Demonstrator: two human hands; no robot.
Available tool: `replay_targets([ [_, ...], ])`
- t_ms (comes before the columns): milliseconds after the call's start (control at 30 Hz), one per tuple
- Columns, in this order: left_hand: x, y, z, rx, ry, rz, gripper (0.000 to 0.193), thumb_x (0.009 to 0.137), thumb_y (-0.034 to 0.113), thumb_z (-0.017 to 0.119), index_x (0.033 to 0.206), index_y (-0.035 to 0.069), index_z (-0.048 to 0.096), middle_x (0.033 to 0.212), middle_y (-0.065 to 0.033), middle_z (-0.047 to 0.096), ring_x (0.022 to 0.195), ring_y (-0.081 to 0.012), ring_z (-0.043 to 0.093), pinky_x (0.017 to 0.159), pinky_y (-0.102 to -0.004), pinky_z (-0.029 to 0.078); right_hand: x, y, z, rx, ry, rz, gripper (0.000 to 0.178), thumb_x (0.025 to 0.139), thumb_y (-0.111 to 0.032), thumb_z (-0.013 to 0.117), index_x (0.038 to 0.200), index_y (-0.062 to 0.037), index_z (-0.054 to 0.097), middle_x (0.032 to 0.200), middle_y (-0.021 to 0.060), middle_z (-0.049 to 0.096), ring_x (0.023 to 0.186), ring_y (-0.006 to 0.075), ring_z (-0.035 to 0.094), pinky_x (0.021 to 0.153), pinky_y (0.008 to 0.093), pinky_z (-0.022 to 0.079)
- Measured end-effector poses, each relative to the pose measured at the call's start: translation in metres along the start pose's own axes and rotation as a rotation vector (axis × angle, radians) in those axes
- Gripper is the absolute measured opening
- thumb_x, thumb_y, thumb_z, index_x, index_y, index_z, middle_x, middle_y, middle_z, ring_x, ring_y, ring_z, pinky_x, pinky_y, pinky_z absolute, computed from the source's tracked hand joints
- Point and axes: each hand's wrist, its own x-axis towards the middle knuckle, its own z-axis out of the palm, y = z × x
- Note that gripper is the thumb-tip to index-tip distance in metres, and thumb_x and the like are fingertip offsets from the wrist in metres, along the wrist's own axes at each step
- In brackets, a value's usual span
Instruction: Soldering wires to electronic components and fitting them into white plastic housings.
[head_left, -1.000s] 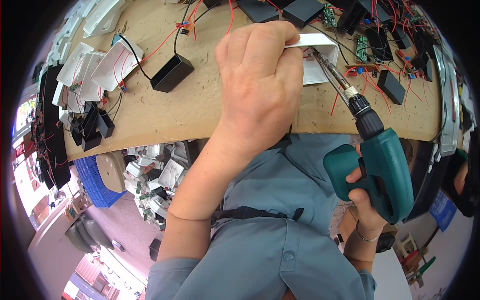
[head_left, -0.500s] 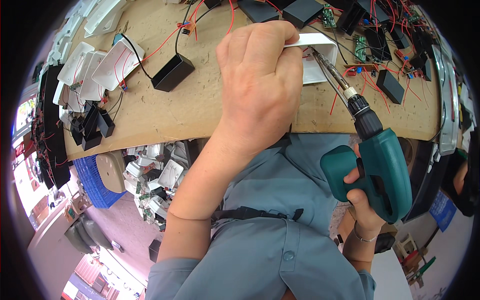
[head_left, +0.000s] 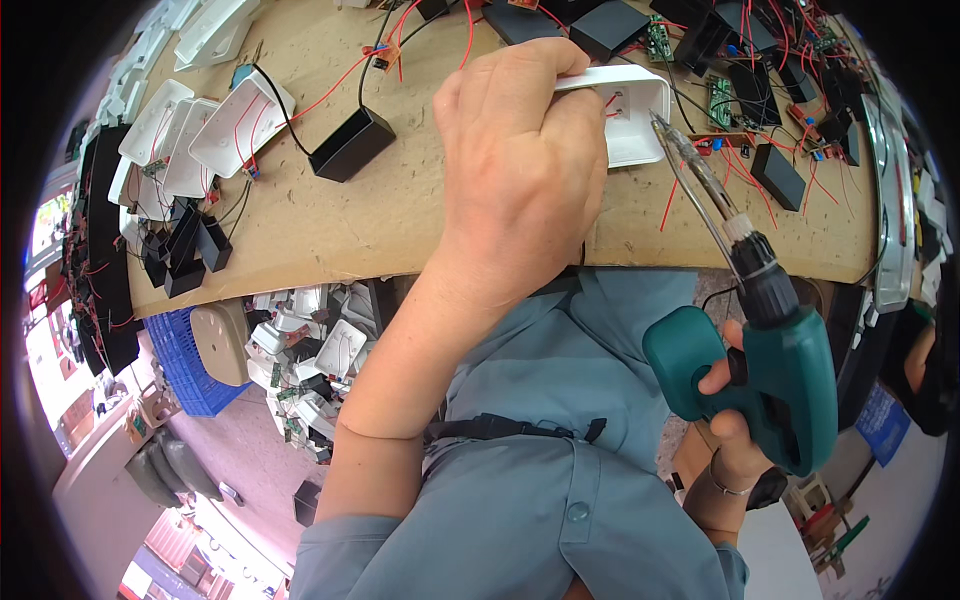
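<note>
My left hand [head_left: 525,160] is closed on a white plastic housing [head_left: 637,125], tilted so that its open side faces right. Thin red wire and small metal contacts show inside it. In my right hand [head_left: 735,420] is a green pistol-shaped soldering gun [head_left: 790,390], with a finger at its trigger. Its long metal tip [head_left: 690,160], with a thin feed tube alongside, points up and left. That tip ends just outside the housing's right edge, apart from the contacts. The fingertips of my left hand are partly hidden behind the housing.
Left on the cardboard-covered bench [head_left: 400,225] lie several white housings [head_left: 240,125] and an open black box [head_left: 352,145] with wires. Black boxes, green circuit boards [head_left: 719,100] and red wires crowd the far right. A blue crate [head_left: 195,365] and a heap of white housings [head_left: 325,350] sit below.
The soldering gun has drawn back right and down, its tip leaving the inside of the white housing. My left hand holds the housing nearly still, slightly turned.
</note>
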Motion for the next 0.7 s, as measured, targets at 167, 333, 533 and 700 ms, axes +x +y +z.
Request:
replay_targets([
  [167,-0.005,-0.002,0.000,-0.027,-0.003,-0.024,0.009,0.061,-0.001,0.058,0.069,-0.001,0.056,0.088,-0.0088,0.053,0.078,-0.0242,0.049,0.068,-0.0338,0.038,-0.001,-0.013,0.003,0.028,0.059,-0.007,0.078,0.064,-0.049,0.069,0.106,0.0124,0.048,0.090,0.0115,0.058,0.060,0.0116,0.054,0.051,0.0198,0.041],
  [333,-0.023,-0.006,-0.022,-0.506,0.182,-0.254,0.012,0.064,-0.004,0.063,0.075,-0.001,0.059,0.089,-0.0110,0.053,0.081,-0.0238,0.052,0.067,-0.0281,0.043,-0.006,-0.006,-0.008,0.207,0.047,-0.161,0.075,0.071,-0.047,0.064,0.112,0.0123,0.041,0.106,0.0176,0.053,0.059,0.0126,0.053,0.048,0.0194,0.041],
  [533,-0.055,-0.039,-0.085,-0.522,0.740,-0.732,0.019,0.076,-0.002,0.054,0.094,-0.005,0.058,0.101,-0.0115,0.053,0.088,-0.0164,0.053,0.071,-0.0251,0.045,-0.004,0.003,-0.014,0.298,0.066,-0.192,0.073,0.073,-0.041,0.064,0.118,0.0085,0.035,0.110,0.0196,0.052,0.059,0.0123,0.052,0.051,0.0203,0.042],
  [700,-0.024,-0.141,-0.170,-0.257,0.740,-0.492,0.020,0.080,0.002,0.054,0.097,-0.008,0.057,0.099,-0.0067,0.055,0.075,-0.0104,0.056,0.063,-0.0196,0.046,0.000,-0.001,-0.008,0.310,0.048,-0.191,0.073,0.072,-0.040,0.066,0.119,0.0064,0.035,0.111,0.0197,0.051,0.060,0.0123,0.052,0.053,0.0205,0.043],
])
